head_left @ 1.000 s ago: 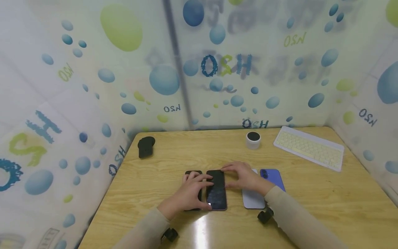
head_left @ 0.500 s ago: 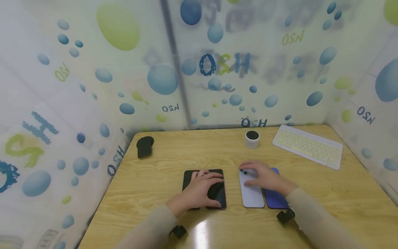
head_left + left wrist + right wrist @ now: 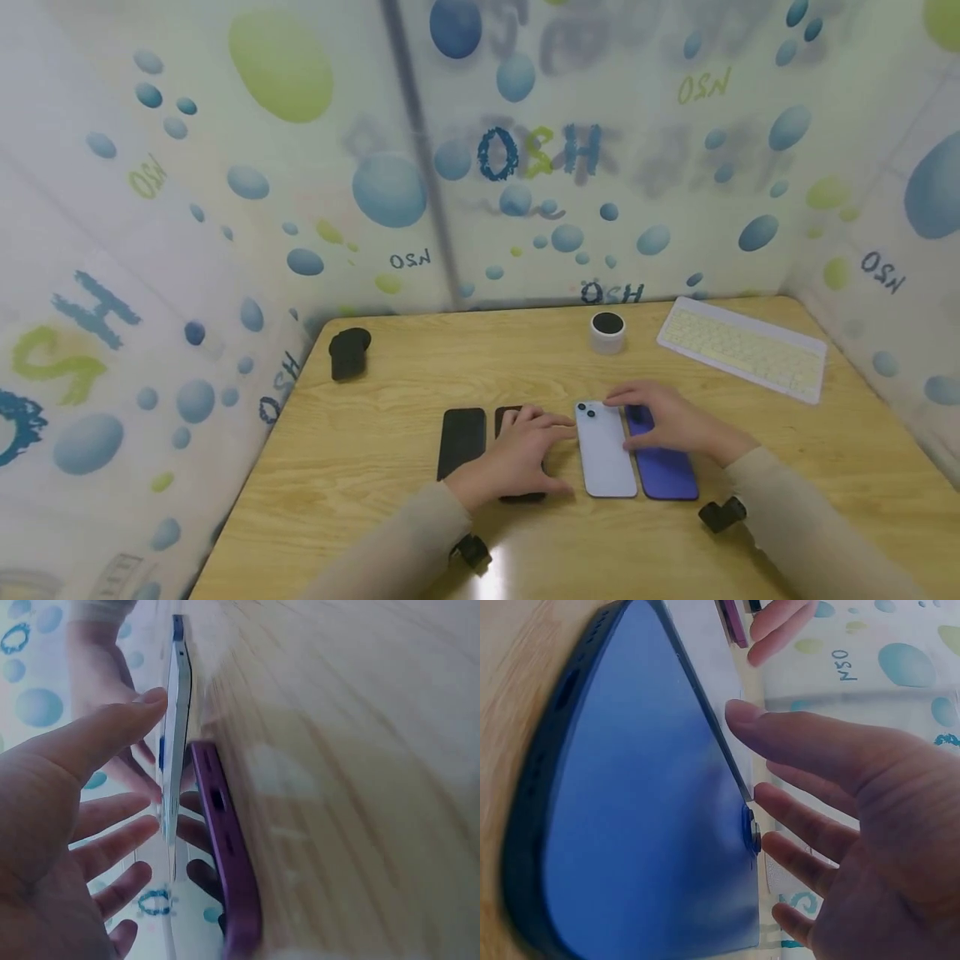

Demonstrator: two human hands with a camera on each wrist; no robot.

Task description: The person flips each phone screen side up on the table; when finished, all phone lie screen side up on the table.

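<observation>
Left hand (image 3: 517, 457) and right hand (image 3: 677, 421) apart and loosely spread, we are bracketing the pale phone (image 3: 606, 454) and should be pressing its edges lightly and evenly.

place: screened-off booth, wider room unclear | pale sheeting (image 3: 645, 108) with printed bubbles (image 3: 390, 190) and lettering (image 3: 539, 153) on three sides | wood-grain surface (image 3: 480, 358) set within
</observation>
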